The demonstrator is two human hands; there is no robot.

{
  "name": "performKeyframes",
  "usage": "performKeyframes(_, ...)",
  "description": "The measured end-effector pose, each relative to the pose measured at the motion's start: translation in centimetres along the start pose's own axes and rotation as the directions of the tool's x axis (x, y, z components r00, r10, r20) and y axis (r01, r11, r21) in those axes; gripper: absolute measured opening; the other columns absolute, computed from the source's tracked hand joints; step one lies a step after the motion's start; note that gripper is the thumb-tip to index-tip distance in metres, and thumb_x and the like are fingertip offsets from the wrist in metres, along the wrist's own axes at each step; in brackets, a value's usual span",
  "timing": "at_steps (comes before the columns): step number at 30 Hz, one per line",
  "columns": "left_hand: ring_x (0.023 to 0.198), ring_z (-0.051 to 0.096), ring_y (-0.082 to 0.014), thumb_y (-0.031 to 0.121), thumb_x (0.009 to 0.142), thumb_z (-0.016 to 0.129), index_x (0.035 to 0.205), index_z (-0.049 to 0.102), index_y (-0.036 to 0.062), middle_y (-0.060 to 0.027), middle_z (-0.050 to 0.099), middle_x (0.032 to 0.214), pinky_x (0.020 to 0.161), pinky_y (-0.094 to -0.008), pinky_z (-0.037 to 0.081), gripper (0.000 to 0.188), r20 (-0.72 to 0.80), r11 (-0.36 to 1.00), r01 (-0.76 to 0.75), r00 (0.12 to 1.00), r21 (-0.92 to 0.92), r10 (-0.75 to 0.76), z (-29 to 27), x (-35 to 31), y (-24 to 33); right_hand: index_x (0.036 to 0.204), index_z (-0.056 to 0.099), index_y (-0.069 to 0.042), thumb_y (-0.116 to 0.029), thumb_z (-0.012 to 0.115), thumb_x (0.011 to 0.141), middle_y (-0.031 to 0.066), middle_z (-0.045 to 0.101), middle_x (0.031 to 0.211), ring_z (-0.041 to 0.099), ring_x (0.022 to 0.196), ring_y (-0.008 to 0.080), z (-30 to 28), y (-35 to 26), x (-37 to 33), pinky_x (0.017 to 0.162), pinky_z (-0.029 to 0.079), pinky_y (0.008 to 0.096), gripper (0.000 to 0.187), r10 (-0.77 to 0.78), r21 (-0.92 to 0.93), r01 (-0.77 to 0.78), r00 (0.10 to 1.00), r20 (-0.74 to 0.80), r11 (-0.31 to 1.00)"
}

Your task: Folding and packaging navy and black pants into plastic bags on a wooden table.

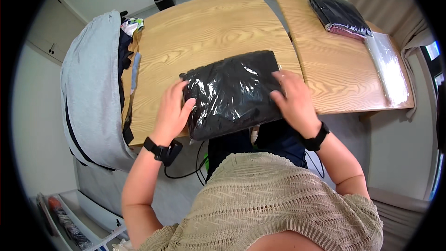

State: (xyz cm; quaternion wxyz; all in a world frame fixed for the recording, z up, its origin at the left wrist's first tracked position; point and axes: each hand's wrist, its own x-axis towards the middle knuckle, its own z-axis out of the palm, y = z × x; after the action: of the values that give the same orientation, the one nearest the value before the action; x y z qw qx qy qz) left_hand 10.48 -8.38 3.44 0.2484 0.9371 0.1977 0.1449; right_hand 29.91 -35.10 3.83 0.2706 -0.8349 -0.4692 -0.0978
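Note:
A folded dark garment in a clear plastic bag (232, 95) lies on the wooden table in front of me, its near edge jutting past the table's front. The film is shiny and creased. My left hand (173, 107) is at the left side of the bag, fingers by the far left corner and thumb on top. On the opposite side, my right hand (296, 102) takes the right edge between thumb and fingers. Both hands grip the bag by its sides. Black bands sit on both wrists.
At the left, a grey fabric cover (93, 83) stands over dark and tan cloth pieces. Another bagged dark garment (339, 14) and clear plastic bags (388, 69) lie on the right table (334, 74). A black bin (163, 1) stands behind the main table (204, 28). Cables (186, 175) hang below.

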Motion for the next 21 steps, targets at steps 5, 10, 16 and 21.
performKeyframes(5, 0.142, 0.018, -0.0292, 0.029, 0.087, 0.056, 0.143, 0.036, 0.0201, -0.0082, 0.022, 0.153, 0.111, -0.0556, 0.016, 0.060, 0.384, 0.784, -0.556, 0.812, 0.278, 0.440, 0.6, 3.7, 3.2, 0.132, 0.051, -0.024, -0.042, 0.056, 0.088, 0.0099, 0.039, 0.143, 0.030, 0.135, 0.0294, 2.5, -2.9, 1.1, 0.107, 0.024, 0.0558, 0.048, -0.254, -0.124, 0.277, 0.951, 0.177, 0.953)
performKeyframes(10, 0.141, 0.019, -0.0311, 0.044, 0.089, 0.050, 0.142, 0.038, 0.0220, -0.0104, 0.022, 0.153, 0.110, -0.0571, 0.018, 0.059, 0.429, 0.729, -0.616, 0.769, 0.299, 0.474, 1.8, 5.4, 2.3, 0.133, 0.050, -0.030, -0.051, 0.054, 0.086, 0.0097, 0.039, 0.144, 0.031, 0.134, 0.0346, 3.4, -2.3, 2.5, 0.105, 0.026, 0.0574, 0.052, -0.225, -0.170, 0.266, 0.947, 0.231, 0.949)
performKeyframes(16, 0.140, 0.020, -0.0318, 0.047, 0.090, 0.048, 0.141, 0.041, 0.0236, -0.0100, 0.023, 0.152, 0.109, -0.0589, 0.017, 0.056, 0.417, 0.746, -0.609, 0.772, 0.269, 0.480, 2.4, 5.6, 1.8, 0.134, 0.049, -0.030, -0.051, 0.054, 0.086, 0.0102, 0.039, 0.144, 0.032, 0.133, 0.0358, 3.7, -2.0, 3.1, 0.104, 0.028, 0.0589, 0.053, -0.177, -0.103, 0.221, 0.929, 0.324, 0.970)
performKeyframes(21, 0.140, 0.020, -0.0316, 0.046, 0.089, 0.050, 0.140, 0.041, 0.0257, -0.0104, 0.024, 0.152, 0.109, -0.0591, 0.017, 0.056, 0.459, 0.768, -0.595, 0.765, 0.237, 0.451, 2.5, 6.1, 1.9, 0.133, 0.050, -0.029, -0.051, 0.055, 0.086, 0.0099, 0.039, 0.144, 0.032, 0.133, 0.0365, 3.7, -1.8, 3.6, 0.104, 0.028, 0.0596, 0.053, -0.158, -0.079, 0.200, 0.916, 0.368, 0.977)
